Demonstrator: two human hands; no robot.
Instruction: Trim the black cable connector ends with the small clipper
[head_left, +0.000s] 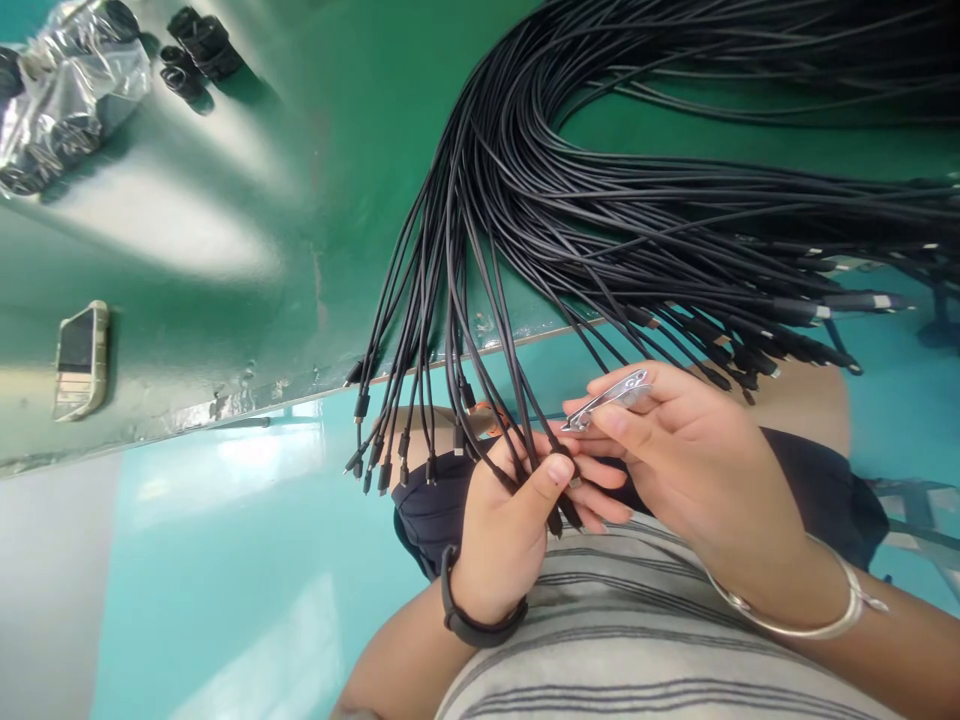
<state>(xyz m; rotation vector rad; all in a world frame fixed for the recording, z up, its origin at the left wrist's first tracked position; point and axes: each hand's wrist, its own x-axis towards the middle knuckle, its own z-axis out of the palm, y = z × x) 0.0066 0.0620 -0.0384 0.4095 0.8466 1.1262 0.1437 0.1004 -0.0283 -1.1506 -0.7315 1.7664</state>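
Observation:
Several black cable ends with small connectors lie across my left hand (517, 510), the thumb pressing one black USB cable (561, 455) near its plug. Between thumb and fingers, my right hand (682, 450) grips a silver nail clipper (611, 398). The clipper's jaws point left, just above the connector under my left thumb; whether they touch it I cannot tell. From a large bundle of black cables (495, 150), more connector ends (386, 470) hang over the table edge to the left of my hands.
The green table (360, 120) has its edge just beyond my hands. On it are a clear plastic bag (75, 90) with black coils, loose black coils (199, 50) and a phone-like device in a pale case (81, 360). More cable ends (750, 340) hang over the edge at right.

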